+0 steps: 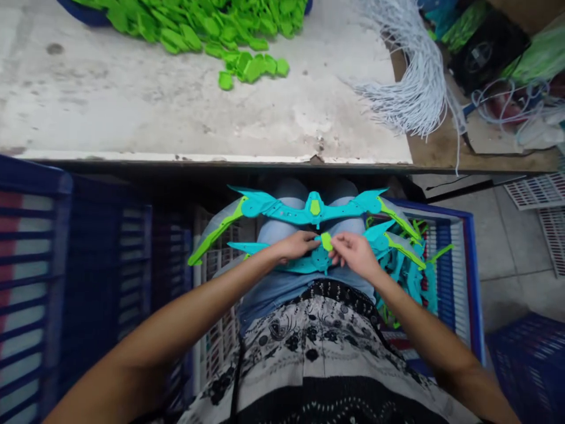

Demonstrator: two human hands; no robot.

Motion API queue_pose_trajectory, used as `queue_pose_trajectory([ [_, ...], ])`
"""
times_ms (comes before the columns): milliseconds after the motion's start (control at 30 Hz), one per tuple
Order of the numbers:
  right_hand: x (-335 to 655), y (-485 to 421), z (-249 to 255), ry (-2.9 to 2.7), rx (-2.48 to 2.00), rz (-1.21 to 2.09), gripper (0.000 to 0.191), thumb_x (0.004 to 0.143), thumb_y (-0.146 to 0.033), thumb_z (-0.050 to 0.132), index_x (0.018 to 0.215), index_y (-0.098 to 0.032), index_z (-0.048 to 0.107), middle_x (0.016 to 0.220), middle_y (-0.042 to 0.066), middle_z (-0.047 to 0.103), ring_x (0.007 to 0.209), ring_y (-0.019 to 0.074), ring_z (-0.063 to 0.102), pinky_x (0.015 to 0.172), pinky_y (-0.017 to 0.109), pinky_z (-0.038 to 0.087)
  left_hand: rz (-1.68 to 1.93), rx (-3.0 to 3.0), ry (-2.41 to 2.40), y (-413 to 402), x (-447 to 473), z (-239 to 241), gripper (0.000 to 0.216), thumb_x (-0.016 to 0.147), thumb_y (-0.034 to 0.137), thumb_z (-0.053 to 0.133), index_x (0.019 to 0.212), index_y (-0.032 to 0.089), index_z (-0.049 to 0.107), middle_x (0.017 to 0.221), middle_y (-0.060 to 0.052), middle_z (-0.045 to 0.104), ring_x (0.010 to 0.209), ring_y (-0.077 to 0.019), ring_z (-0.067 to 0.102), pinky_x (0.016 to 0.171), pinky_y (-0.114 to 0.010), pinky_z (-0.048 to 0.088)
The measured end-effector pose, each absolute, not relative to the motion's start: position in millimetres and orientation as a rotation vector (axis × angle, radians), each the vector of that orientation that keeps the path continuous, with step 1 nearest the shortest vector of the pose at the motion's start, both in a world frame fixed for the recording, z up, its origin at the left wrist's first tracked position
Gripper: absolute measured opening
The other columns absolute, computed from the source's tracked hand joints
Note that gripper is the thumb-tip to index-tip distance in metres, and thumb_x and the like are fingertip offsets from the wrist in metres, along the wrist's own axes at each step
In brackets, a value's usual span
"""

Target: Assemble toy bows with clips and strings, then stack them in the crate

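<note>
Two teal toy bows with green tips lie across my lap. The far bow (282, 209) carries a green piece at its middle. My left hand (296, 245) rests closed on the middle of the near bow (388, 242). My right hand (355, 254) pinches a small green piece (326, 241) against that same middle. Both hands meet over the near bow's grip.
A pale worn table (132, 106) stands ahead, with a heap of green pieces (198, 23) at its far edge and a bundle of white strings (415, 82) at the right. A blue crate (459, 265) with more bows sits at my right, another blue crate (66, 265) at my left.
</note>
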State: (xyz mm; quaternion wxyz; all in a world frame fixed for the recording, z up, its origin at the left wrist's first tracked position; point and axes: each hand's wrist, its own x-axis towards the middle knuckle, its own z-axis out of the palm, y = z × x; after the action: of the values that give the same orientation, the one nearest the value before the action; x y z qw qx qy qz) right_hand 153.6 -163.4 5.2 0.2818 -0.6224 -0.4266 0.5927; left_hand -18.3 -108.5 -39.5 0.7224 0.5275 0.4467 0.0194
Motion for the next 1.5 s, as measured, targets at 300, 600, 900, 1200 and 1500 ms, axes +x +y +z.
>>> queue_pose_trajectory([
  [300,124,-220,-44,-0.989,-1.853,1.305,0.028,0.080,-0.048,0.052,0.077,-0.020,0.059,0.059,0.000,0.066,0.045,0.0138,0.059,0.041,0.023,0.042,0.084,1.059,0.994,-112,-15,-33,0.043,0.068,0.056,0.067,0.078,0.014,0.062,0.065,0.003,0.055,0.065,-0.0126,0.047,0.059,-0.023,0.036],
  [600,120,-224,-39,-1.265,-2.021,0.984,0.028,0.087,-0.044,0.047,0.087,-0.019,0.062,0.061,0.002,0.067,0.055,0.0179,0.063,0.059,0.028,0.047,0.138,1.116,0.882,-118,-18,-42,0.046,0.060,0.053,0.074,0.081,0.015,0.057,0.080,-0.002,0.064,0.079,-0.0184,0.058,0.072,-0.028,0.047],
  [900,138,-213,-51,-1.038,-1.967,1.553,0.068,0.080,-0.044,0.065,0.138,-0.017,0.043,0.048,-0.006,0.060,0.040,0.0168,0.057,0.042,0.026,0.044,0.182,1.274,0.939,-122,-17,-51,0.039,0.065,0.046,0.067,0.085,0.014,0.059,0.078,-0.004,0.066,0.079,-0.0211,0.060,0.072,-0.032,0.048],
  [1200,139,-210,-50,-1.184,-1.845,1.540,0.049,0.079,-0.046,0.065,0.121,-0.021,0.058,0.045,-0.006,0.059,0.039,0.0157,0.057,0.041,0.024,0.044,0.132,1.528,1.093,-119,-19,-39,0.048,0.067,0.056,0.056,0.089,0.013,0.063,0.080,-0.007,0.069,0.079,-0.0253,0.063,0.074,-0.036,0.050],
  [1500,341,-95,39,-1.217,-2.300,-0.146,0.032,0.086,-0.028,0.051,0.107,-0.012,0.067,0.106,0.017,0.069,0.101,0.0274,0.063,0.092,0.040,0.046,0.145,1.409,1.292,-101,-42,-28,0.080,0.056,0.068,0.061,0.111,0.011,0.058,0.090,-0.011,0.073,0.092,-0.0321,0.069,0.081,-0.040,0.055],
])
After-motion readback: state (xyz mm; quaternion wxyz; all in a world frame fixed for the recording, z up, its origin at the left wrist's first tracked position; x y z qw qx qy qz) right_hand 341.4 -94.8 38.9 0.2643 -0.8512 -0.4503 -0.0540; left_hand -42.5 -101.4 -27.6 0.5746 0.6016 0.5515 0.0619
